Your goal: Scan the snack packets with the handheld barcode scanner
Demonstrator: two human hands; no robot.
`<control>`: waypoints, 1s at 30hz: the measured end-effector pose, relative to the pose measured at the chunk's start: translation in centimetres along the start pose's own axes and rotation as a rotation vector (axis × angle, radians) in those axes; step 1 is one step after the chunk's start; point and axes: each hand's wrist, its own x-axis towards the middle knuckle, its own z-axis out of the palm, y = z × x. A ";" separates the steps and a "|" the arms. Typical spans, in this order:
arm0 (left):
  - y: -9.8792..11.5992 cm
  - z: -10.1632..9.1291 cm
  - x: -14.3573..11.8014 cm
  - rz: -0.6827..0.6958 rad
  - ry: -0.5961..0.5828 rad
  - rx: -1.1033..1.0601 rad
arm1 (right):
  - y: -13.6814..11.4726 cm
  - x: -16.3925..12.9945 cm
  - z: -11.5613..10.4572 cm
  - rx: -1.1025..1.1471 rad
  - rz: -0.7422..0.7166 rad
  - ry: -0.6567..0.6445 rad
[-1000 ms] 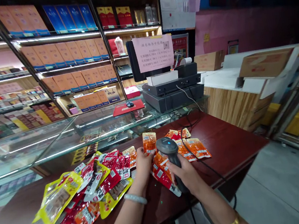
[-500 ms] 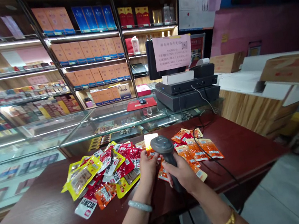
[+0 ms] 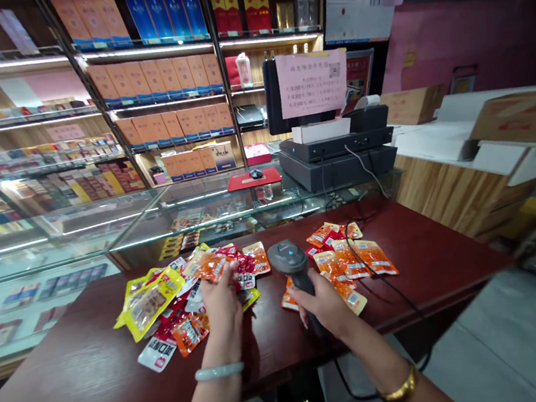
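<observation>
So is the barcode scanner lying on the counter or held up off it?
Held up. The right hand grips the barcode scanner by its handle, head raised above the snack packets.

Left hand (image 3: 221, 300) reaches forward at frame centre, fingers (image 3: 229, 275) pinched; right hand (image 3: 325, 308), lower right of it, stays fisted.

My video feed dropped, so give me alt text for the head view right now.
At a dark red counter, the right hand grips a corded barcode scanner while the left hand holds an orange snack packet above a mixed packet pile. More orange packets lie right of the scanner.
</observation>
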 end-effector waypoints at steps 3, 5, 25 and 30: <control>1.3 -0.2 -0.3 -0.028 0.043 -0.111 | 0.0 -0.2 -0.7 0.007 -0.005 0.020; 1.5 -0.2 -1.3 -0.076 0.067 -0.141 | 0.1 -0.2 -1.5 0.002 -0.010 0.050; -4.3 2.1 -8.6 0.602 -0.714 1.905 | 0.6 -1.1 -6.0 0.055 -0.024 0.190; -5.0 3.3 -8.7 0.521 -0.772 1.972 | 1.1 -0.9 -6.1 0.042 -0.005 0.200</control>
